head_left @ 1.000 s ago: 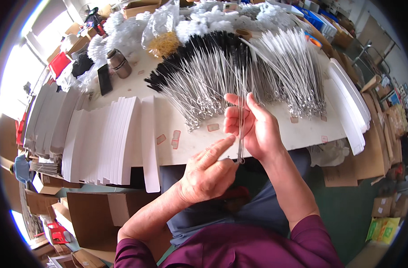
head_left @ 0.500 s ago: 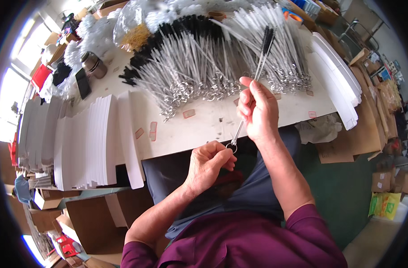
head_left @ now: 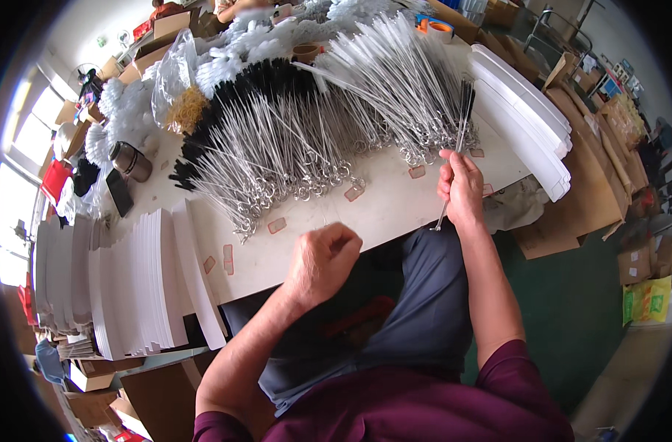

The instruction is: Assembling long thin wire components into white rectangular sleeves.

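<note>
Right hand [head_left: 463, 188]: fingers clamped on slim silver-wire, black-bristled brushes [head_left: 467, 105], count unclear; bristles up, looped ends hanging below the grip, near front edge of white flat-topped table [head_left: 384, 206]. Left hand [head_left: 323, 265]: fingers curled together, near same edge, well apart from right; cannot tell whether anything sits inside. Beyond: fanned heap of silver-wire, black-tipped stems [head_left: 269, 140].
</note>
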Available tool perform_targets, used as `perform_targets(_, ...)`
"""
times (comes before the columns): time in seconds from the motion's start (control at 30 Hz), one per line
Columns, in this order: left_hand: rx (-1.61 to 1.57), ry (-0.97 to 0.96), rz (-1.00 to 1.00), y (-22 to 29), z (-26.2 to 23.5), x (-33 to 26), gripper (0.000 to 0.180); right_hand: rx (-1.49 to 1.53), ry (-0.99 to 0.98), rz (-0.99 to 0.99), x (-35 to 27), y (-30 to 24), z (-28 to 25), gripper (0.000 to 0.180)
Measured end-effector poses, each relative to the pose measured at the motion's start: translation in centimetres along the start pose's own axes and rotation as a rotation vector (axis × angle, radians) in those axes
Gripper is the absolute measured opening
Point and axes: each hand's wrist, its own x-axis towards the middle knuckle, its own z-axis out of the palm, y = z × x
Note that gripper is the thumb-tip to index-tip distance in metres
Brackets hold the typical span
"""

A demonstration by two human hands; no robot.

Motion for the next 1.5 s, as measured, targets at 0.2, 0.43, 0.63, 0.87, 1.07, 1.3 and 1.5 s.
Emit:
perform_targets(0.2, 0.260, 0.082, 0.171, 4.5, -0.6, 6.4, 0.017, 0.049, -0.053, -0.002, -0.5, -0.2, -0.5, 0.026)
perform_targets(0.43, 0.370, 0.045, 0.306, 4.4, 2.9, 13.8, 0.018, 0.212, -0.059, -0.001, -0.8, 0.3, -0.8, 0.025)
perform_targets(0.63, 0.295, 0.052, 0.230, 5.0, 5.3, 18.0, 0.015, 0.281, -0.059, -0.015, -1.1, 0.3, -0.9, 0.025)
perform_targets(0.87, 0.334, 0.031, 0.198, 5.2, 8.2, 20.6, 0.019, 0.295, -0.068, -0.026, -1.1, 0.4, -1.1, 0.026)
perform_targets(1.07, 0.457, 0.072, 0.264, 4.8, 9.3, 20.8, 0.019, 0.324, -0.067, -0.005, -1.0, 0.2, -0.7, 0.026)
perform_targets(1.3, 0.334, 0.191, 0.486, 5.9, 6.9, 19.4, 0.016, 0.298, -0.064, 0.002, -1.1, -0.2, -0.6, 0.027)
perform_targets(1.5, 0.183, 0.259, 0.565, 9.0, 4.7, 17.3, 0.006, 0.253, -0.036, 0.008, -1.2, -0.2, -0.6, 0.029)
